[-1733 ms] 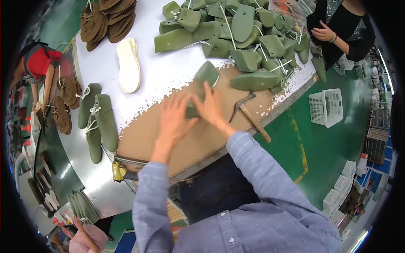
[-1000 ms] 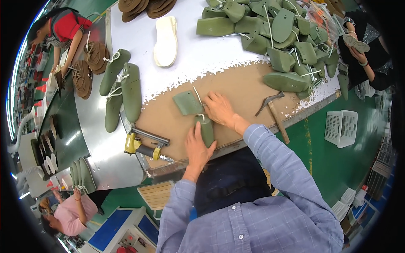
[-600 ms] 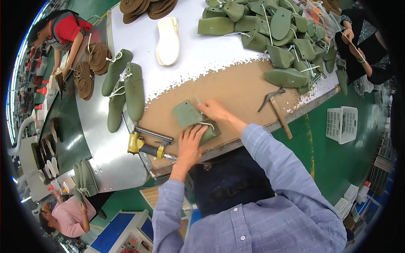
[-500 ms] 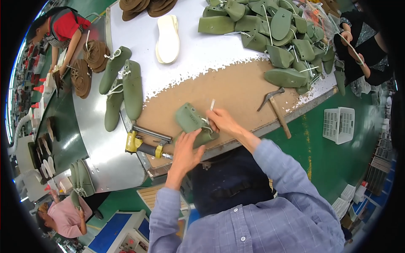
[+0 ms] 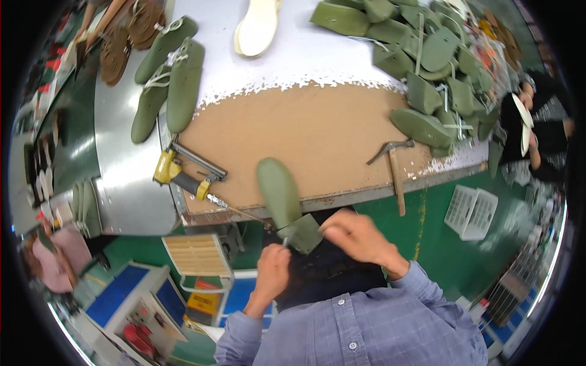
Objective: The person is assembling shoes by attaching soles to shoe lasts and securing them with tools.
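Note:
A green shoe last (image 5: 279, 192) lies sole up, its toe on the brown work board and its hinged heel block (image 5: 303, 233) jutting over the table's front edge towards me. My left hand (image 5: 273, 271) is closed beside the heel block, gripping a short whitish cord (image 5: 285, 240) by the joint. My right hand (image 5: 363, 239), partly blurred, is curled closed at the block's right corner; what its fingers hold, if anything, is hidden. Left of the last lies a yellow and black staple gun (image 5: 177, 172) with a hose. A hammer (image 5: 395, 174) rests at the right edge.
Green lasts with cords (image 5: 439, 79) are heaped at the back right; more lasts (image 5: 183, 85) lie at the left. A pale insole stack (image 5: 257, 30) and brown shoe pieces (image 5: 115, 55) lie farther back. A white basket (image 5: 470, 212) stands on the floor. Co-workers are at both sides.
The last has turned sole up and come towards me, its heel now past the table edge. Both hands have drawn back nearer my body, and the left has closed. My view has shifted.

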A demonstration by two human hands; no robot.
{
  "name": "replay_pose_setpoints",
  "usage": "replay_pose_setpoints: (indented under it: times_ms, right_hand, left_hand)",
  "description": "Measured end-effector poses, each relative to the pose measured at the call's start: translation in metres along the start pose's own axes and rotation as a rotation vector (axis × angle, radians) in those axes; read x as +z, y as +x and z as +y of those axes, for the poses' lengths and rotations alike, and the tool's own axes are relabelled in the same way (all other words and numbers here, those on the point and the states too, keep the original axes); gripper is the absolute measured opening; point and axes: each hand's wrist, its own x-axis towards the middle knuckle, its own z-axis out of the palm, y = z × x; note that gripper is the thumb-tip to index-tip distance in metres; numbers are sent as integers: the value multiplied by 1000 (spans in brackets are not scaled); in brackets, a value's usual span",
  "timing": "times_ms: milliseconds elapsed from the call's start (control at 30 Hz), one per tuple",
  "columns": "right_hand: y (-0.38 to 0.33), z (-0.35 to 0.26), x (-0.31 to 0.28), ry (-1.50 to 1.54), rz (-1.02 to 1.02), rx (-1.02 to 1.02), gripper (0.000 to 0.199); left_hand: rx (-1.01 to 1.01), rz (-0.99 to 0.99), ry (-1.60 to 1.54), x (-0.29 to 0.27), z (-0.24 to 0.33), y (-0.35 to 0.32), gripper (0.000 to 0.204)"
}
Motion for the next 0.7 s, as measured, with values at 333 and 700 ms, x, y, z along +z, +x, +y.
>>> replay_pose_setpoints:
  times_ms: [333, 700]
  right_hand:
    - [-39, 148, -124, -572, 324, 165, 63]
    - [2, 76, -93, -486, -310, -286, 35]
  left_hand:
    - [-366, 563, -92, 142, 14, 50, 25]
    - [-420, 781, -175, 191, -5, 61, 26]
